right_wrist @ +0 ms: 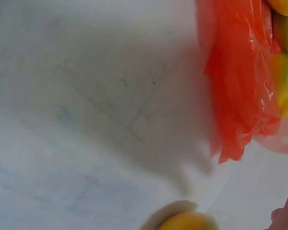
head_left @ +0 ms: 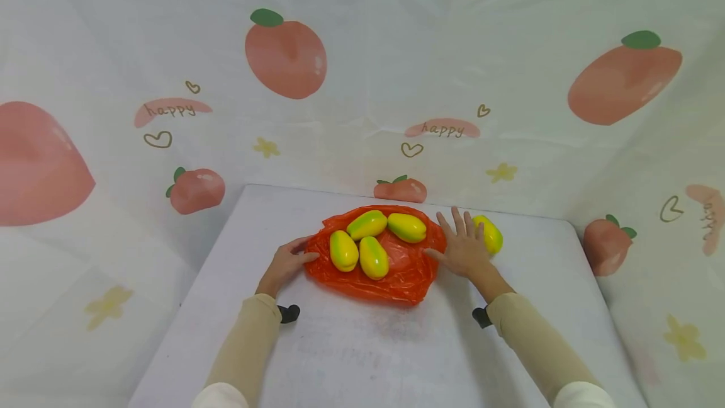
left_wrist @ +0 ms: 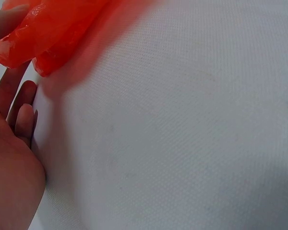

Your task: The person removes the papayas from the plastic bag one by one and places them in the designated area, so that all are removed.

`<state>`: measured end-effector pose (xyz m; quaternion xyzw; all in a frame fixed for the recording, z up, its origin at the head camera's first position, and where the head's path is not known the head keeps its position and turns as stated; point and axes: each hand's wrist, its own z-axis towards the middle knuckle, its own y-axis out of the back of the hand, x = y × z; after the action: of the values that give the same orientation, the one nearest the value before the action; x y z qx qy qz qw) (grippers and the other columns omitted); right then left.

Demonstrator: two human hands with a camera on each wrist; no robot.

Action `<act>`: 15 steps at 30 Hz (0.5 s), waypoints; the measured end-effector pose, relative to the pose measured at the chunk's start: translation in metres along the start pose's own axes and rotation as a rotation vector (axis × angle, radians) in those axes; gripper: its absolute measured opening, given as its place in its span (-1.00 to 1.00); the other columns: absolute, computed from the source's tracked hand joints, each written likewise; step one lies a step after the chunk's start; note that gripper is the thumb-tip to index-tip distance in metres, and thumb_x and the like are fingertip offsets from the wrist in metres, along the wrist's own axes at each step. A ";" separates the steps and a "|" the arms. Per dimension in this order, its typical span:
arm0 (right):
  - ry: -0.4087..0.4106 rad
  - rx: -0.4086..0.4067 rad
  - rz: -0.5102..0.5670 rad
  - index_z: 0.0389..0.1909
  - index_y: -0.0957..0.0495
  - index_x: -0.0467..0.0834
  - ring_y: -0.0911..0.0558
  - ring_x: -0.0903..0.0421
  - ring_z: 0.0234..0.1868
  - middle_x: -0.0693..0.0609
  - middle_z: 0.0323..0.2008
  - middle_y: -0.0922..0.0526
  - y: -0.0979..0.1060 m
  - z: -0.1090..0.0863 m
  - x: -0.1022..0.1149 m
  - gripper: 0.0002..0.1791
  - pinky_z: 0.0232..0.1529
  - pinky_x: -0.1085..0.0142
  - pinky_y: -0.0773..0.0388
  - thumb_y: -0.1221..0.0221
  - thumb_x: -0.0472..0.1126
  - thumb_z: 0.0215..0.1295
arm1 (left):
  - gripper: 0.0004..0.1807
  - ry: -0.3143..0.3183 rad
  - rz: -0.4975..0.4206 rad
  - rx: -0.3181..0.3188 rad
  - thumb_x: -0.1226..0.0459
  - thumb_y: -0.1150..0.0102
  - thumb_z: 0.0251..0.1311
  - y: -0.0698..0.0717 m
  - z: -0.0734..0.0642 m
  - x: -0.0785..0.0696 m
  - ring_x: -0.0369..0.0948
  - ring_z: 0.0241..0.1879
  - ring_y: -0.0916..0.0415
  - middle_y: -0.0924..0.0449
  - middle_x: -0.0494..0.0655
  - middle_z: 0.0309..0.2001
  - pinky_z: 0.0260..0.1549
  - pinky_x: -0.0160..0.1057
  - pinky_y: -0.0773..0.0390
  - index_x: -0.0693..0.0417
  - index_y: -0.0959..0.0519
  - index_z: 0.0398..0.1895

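Note:
A red plastic bag (head_left: pixel 396 279) lies spread wide on the table, with several glossy yellow-green, mango-like fruits (head_left: pixel 374 258) resting in it. At its left edge, my left hand (head_left: pixel 283 266) pinches the plastic, thumb above and fingers below. The left wrist view shows the thumb (left_wrist: pixel 7 21) over the crumpled red edge. My right hand (head_left: pixel 466 250) has its fingers spread at the bag's right edge and grips nothing. Just beyond that hand, another yellow-green fruit (head_left: pixel 491 236) lies outside the bag, partly covered by the fingers.
The white table (head_left: pixel 351 357) reaches back to a pale cloth backdrop (head_left: pixel 340 150) printed with fruits and the word "happy". More backdrop hangs along both sides. Dark wrist mounts show beneath both sleeves.

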<state>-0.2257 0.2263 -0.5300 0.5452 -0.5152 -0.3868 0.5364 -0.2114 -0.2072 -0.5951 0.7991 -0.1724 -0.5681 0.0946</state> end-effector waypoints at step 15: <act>0.051 -0.009 0.019 0.66 0.15 0.07 0.15 -0.38 0.63 -0.24 0.66 0.27 -0.013 0.017 0.023 0.12 0.53 -0.47 0.24 -0.13 0.45 0.26 | -0.31 0.015 0.005 -0.003 0.01 -0.36 0.25 -0.002 0.000 -0.002 0.08 0.56 -0.18 -0.36 0.02 0.50 0.54 0.18 -0.21 -0.13 -0.43 0.45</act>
<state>-0.2366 0.1992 -0.5418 0.5475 -0.5047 -0.3702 0.5554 -0.2114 -0.2049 -0.5939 0.8027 -0.1728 -0.5623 0.0986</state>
